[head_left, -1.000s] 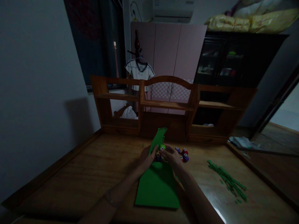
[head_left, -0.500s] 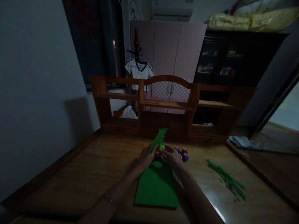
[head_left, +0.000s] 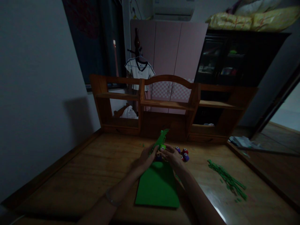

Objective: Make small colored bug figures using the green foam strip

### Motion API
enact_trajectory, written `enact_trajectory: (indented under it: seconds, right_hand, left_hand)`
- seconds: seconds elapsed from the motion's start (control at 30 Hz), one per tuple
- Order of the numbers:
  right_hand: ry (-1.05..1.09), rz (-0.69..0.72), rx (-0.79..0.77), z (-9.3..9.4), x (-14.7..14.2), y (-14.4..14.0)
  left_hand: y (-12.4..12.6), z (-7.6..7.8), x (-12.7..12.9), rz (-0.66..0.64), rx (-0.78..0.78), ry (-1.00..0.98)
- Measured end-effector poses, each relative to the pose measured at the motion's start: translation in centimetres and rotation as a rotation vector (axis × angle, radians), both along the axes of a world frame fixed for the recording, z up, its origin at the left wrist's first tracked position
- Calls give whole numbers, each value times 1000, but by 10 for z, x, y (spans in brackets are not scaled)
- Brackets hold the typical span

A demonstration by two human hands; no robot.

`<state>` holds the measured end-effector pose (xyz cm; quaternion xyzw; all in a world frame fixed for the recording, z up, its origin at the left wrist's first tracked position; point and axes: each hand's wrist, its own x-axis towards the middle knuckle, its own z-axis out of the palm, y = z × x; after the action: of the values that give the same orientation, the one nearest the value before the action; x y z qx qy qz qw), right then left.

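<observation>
A wide wooden tabletop (head_left: 89, 178) fills the lower half of the view, with a raised wooden edge along its left side. At its far edge stands a wooden shelf unit (head_left: 168, 106) with an arched middle section and open compartments to either side. Behind it are a pink wardrobe (head_left: 167, 53), a dark glass-fronted cabinet (head_left: 225, 59) with yellow bedding (head_left: 253, 20) piled on top, and a white shirt (head_left: 139, 72) hanging on a coat stand.

On the table lies a green foam sheet (head_left: 158, 186), flat at its near end and lifted at its far end, where a narrow notched strip rises upright and tilted towards the shelf unit. To the right, well apart from the sheet, is a loose heap of green strips (head_left: 228, 181).

The left hand (head_left: 146, 156) is curled around the raised part of the sheet from the left, fingers closed on the foam's edge. The right hand (head_left: 172, 156) meets it from the right, fingers bent and pinching at the same spot, where a small green craft punch (head_left: 162, 147) sits between the fingertips of both hands; which hand bears it I cannot tell in the dim light. Just beside the right hand, on the table, is a cluster of small round punches (head_left: 184, 154) in red and purple, touching one another.
</observation>
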<state>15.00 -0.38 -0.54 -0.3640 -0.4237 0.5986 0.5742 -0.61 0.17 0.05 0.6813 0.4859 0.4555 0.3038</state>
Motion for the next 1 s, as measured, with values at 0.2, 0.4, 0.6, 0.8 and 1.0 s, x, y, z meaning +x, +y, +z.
enact_trajectory:
  seconds: [0.2, 0.4, 0.6, 0.8, 1.0]
  right_hand:
    - [36, 16, -19, 0, 0, 0]
    - [52, 27, -14, -2, 0, 3]
    - [-5, 37, -17, -1, 1, 1]
    - [-56, 29, 6, -1, 2, 0]
    - [-156, 16, 32, 1, 2, -3]
  left_hand:
    - [-4, 5, 0, 5, 37, 36]
    - [0, 1, -1, -43, 26, 33]
    - [-2, 5, -2, -35, 46, 56]
    - [2, 0, -5, -140, 155, 76]
    - [18, -23, -12, -236, 268, 133]
